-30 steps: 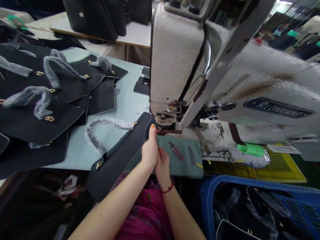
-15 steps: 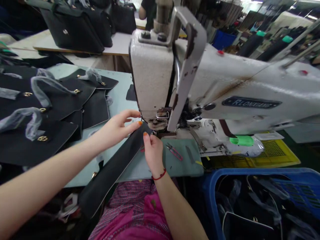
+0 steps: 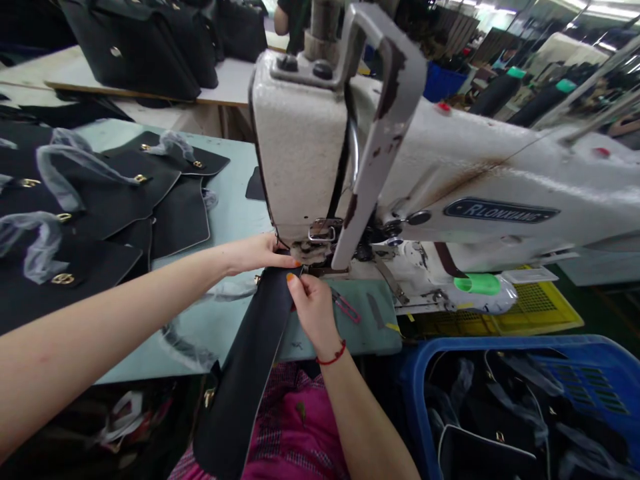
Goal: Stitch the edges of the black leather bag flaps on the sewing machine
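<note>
A black bag panel (image 3: 250, 360) with a wrapped handle runs from my lap up to the needle area of a white sewing machine (image 3: 310, 153). My left hand (image 3: 255, 252) rests on the panel's top edge just left of the presser foot, fingers pressed down on it. My right hand (image 3: 313, 308) pinches the panel's right edge just below the foot, thumb and forefinger closed on the material. Small red-handled snips (image 3: 345, 307) lie on the table right beside my right hand.
Several black panels with plastic-wrapped handles (image 3: 100, 200) are piled on the pale green table (image 3: 230, 200) at left. Finished black bags (image 3: 135, 47) stand behind. A blue crate (image 3: 525, 407) of black parts sits at lower right, a yellow tray (image 3: 545, 307) behind it.
My left hand has come down from hovering onto the panel by the presser foot. The panel has swung more upright, hanging into my lap. The view shifted slightly.
</note>
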### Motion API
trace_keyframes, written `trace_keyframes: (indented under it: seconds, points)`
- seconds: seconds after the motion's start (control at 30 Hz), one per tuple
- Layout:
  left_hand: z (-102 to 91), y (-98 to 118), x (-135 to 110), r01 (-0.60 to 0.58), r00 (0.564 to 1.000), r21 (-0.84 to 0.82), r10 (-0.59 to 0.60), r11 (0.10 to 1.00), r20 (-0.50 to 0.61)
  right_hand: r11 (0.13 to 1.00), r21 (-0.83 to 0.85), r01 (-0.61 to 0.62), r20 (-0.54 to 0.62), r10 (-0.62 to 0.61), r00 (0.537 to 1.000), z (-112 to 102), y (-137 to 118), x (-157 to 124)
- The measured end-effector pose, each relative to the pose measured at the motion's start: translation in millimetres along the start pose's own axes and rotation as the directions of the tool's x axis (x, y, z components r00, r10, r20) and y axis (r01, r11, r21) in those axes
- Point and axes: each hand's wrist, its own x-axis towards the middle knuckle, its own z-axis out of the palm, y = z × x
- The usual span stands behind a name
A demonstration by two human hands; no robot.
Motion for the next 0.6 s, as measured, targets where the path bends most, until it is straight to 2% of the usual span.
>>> trace_keyframes:
  seconds: [0.07, 0.2, 0.3, 0.47, 0.53, 0.6]
  points:
    - [4.5, -4, -2, 0.025, 0.999, -0.034, -0.023, 0.999, 0.040, 1.000, 0.006, 0.015, 0.038, -0.015, 0.999, -7, -1, 1]
    - [14.2, -11, -9, 0.008, 0.997, -0.060, -0.012, 0.998, -0.074, 1.000, 0.002, 0.019, 0.106, -0.020, 0.994, -21, 0, 3]
    - [18.7, -13, -12, -0.010, 0.993, -0.064, 0.003, 0.998, -0.117, 1.000, 0.000, -0.008, 0.150, 0.008, 0.989, -27, 1, 3]
    - [10.7, -22, -13, 0.004, 0.992, 0.044, 0.001, 0.999, -0.127, 0.999, -0.001, -0.048, 0.187, 0.048, 0.981, -30, 0, -5]
    - [2.5, -37, -19, -0.038, 0.966, 0.146, 0.073, 0.989, -0.247, 0.998, 0.008, -0.056, 0.188, 0.053, 0.981, -32, -1, -10]
    - [-4.5, -59, -32, -0.069, 0.890, 0.288, 0.190, 0.955, -0.415, 0.998, 0.004, -0.060, 0.178, 0.058, 0.982, -34, -2, -16]
